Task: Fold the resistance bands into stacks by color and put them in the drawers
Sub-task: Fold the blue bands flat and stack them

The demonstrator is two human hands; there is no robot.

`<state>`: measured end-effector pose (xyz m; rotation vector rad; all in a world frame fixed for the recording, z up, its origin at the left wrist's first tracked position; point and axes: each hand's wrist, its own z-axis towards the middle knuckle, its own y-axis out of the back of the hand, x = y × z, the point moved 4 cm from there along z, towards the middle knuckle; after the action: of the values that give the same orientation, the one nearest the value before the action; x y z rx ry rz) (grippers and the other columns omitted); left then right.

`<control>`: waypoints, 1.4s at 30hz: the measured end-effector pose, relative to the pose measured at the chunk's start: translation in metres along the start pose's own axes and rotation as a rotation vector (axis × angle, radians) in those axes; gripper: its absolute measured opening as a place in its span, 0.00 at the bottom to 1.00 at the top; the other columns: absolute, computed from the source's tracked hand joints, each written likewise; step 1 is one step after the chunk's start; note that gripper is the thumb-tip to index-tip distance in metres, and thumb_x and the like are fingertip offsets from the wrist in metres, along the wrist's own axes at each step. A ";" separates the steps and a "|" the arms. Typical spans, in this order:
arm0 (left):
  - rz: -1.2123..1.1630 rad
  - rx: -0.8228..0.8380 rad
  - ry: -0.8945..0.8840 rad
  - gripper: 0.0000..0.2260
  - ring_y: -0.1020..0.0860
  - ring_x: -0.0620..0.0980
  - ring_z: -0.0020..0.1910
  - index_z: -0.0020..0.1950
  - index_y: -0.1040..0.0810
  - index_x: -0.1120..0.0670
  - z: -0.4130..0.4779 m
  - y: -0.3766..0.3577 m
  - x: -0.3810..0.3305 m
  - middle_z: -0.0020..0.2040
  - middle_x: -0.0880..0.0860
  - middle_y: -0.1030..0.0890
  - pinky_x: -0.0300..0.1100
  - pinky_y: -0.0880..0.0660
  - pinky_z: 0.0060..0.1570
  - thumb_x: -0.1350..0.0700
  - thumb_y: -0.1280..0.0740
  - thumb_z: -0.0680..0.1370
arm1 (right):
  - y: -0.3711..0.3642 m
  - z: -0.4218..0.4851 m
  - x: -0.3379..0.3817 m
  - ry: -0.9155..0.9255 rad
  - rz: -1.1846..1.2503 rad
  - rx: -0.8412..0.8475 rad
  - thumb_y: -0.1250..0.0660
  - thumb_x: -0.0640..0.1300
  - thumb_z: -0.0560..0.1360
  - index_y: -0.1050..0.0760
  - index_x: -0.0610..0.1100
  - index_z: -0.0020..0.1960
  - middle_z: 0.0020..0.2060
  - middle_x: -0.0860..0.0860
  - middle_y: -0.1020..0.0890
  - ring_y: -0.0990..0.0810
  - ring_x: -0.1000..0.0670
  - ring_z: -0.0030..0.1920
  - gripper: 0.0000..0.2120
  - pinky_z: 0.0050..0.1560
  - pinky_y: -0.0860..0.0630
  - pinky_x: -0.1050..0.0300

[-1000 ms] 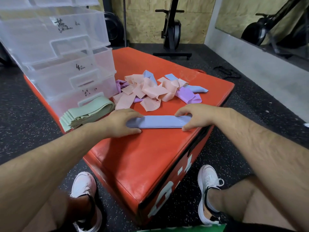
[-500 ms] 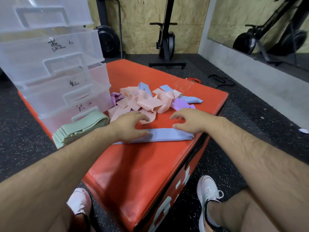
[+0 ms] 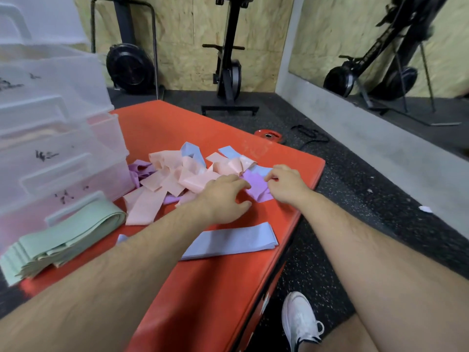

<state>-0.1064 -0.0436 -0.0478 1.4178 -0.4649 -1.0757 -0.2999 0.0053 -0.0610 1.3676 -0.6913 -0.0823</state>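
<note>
A loose pile of pink, purple and light blue resistance bands [image 3: 177, 174] lies in the middle of the orange padded box [image 3: 208, 288]. One folded blue band [image 3: 228, 241] lies flat near the box's front edge, with no hand on it. A stack of folded green bands [image 3: 63, 240] sits at the left, in front of the clear plastic drawer unit [image 3: 50, 148]. My left hand [image 3: 223, 196] reaches into the pile with spread, curved fingers beside a purple band [image 3: 256, 189]. My right hand [image 3: 284, 186] pinches the end of a light blue band [image 3: 261, 170] next to that purple one.
The drawers look closed, with handles facing me. Black rubber floor surrounds the box. A red weight plate [image 3: 269, 135] and a black cord [image 3: 309, 133] lie behind it. Exercise machines stand at the wall. My white shoe [image 3: 299, 321] is below the box's right edge.
Both hands have left the folded blue band and moved forward into the loose pile. The blue band stays flat near the front edge. The camera has tilted up.
</note>
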 end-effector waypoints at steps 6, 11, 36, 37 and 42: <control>0.007 -0.015 0.031 0.19 0.31 0.51 0.66 0.67 0.25 0.46 0.010 -0.004 0.002 0.65 0.47 0.26 0.46 0.35 0.61 0.46 0.35 0.77 | -0.015 0.019 0.003 -0.100 -0.102 0.118 0.43 0.44 0.71 0.18 0.49 0.53 0.58 0.52 0.18 0.28 0.45 0.66 0.17 0.61 0.37 0.52; 0.003 -0.028 0.051 0.19 0.33 0.50 0.68 0.68 0.26 0.45 0.007 0.007 0.007 0.67 0.46 0.27 0.46 0.37 0.63 0.46 0.35 0.77 | 0.000 0.010 0.006 -0.106 -0.015 0.051 0.45 0.43 0.68 0.19 0.53 0.52 0.58 0.50 0.19 0.29 0.37 0.63 0.20 0.62 0.31 0.49; -1.100 -0.379 0.336 0.08 0.19 0.52 0.44 0.55 0.21 0.61 -0.061 0.112 0.026 0.51 0.60 0.17 0.44 0.20 0.45 0.59 0.31 0.79 | 0.082 -0.076 0.147 0.287 0.775 -0.137 0.29 0.35 0.74 0.17 0.47 0.56 0.43 0.55 0.17 0.22 0.62 0.35 0.13 0.40 0.25 0.70; -1.061 -0.384 0.340 0.07 0.20 0.52 0.43 0.54 0.21 0.61 -0.066 0.114 0.028 0.50 0.60 0.18 0.42 0.21 0.41 0.60 0.32 0.78 | 0.078 -0.080 0.149 0.313 0.722 -0.131 0.30 0.35 0.74 0.17 0.47 0.55 0.43 0.54 0.18 0.22 0.62 0.35 0.13 0.41 0.25 0.70; -0.503 -0.395 0.270 0.07 0.25 0.44 0.37 0.49 0.23 0.53 -0.086 0.124 0.034 0.40 0.50 0.20 0.39 0.25 0.39 0.63 0.37 0.75 | 0.053 -0.087 0.157 0.464 0.300 -0.155 0.29 0.45 0.73 0.19 0.55 0.50 0.44 0.52 0.24 0.27 0.52 0.45 0.08 0.50 0.31 0.58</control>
<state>0.0194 -0.0457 0.0418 1.3220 0.3061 -1.2627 -0.1483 0.0242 0.0480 1.0679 -0.4779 0.4018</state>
